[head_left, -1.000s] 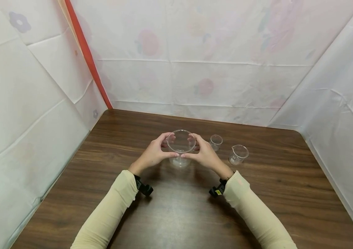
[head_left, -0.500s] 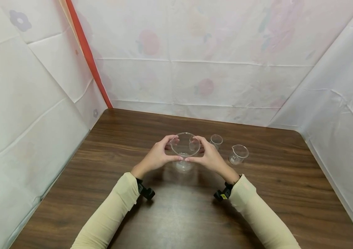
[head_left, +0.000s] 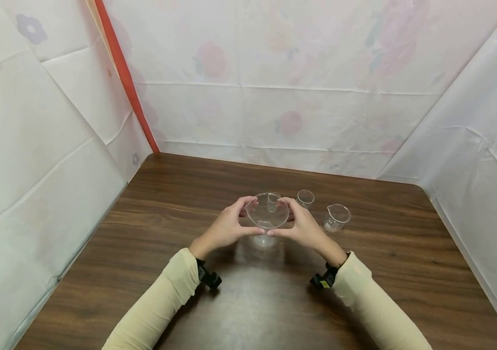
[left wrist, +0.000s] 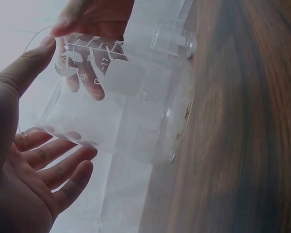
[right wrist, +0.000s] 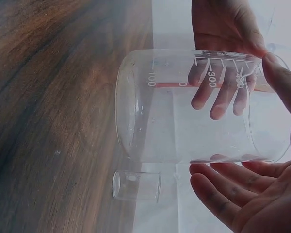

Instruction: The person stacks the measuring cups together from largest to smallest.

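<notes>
A large clear glass beaker with white graduation marks is upright near the middle of the table, between both hands. My left hand holds its left side, the thumb on the near side below the rim and the fingers on the far side. From the right, my right hand grips it likewise, the two thumbs almost meeting in front. In the left wrist view, the beaker's base is at or just above the wood; whether they touch I cannot tell. Nothing shows inside the glass.
Just beyond my right hand stands a small glass beaker. A medium beaker with a spout is farther right. White patterned sheets enclose the brown wooden table at the back and sides.
Both hands have moved the large beaker to the right and a little toward me, keeping the same hold. The two smaller beakers have stayed where they were.
</notes>
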The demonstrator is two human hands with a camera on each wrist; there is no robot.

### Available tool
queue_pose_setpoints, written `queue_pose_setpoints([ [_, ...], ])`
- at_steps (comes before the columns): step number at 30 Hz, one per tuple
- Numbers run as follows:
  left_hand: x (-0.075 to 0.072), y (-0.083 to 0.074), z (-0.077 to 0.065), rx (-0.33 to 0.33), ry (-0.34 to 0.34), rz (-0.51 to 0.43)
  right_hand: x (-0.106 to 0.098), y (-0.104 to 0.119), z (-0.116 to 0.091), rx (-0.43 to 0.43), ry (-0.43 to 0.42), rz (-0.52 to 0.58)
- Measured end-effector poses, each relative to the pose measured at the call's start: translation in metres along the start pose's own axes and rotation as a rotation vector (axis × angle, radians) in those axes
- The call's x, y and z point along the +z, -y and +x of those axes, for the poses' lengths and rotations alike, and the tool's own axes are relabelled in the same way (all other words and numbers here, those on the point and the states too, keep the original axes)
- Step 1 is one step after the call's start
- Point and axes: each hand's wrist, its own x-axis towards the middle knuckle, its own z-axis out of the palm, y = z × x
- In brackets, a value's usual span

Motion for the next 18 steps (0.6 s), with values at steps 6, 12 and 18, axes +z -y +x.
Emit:
queue_pose_setpoints([
  [6,0.006,-0.005,-0.002,-0.034,0.017,0.011,-0.003,-0.002,-0.009,0.022,0.001,-0.049],
  [12,0.013,-0.004,-0.002,-0.02,0.036,-0.004,-0.003,-0.004,-0.016,0.035,0.0,-0.101],
  [18,0.019,-0.001,0.0,0.002,0.06,0.019,-0.002,-0.009,-0.022,0.027,-0.017,-0.102],
])
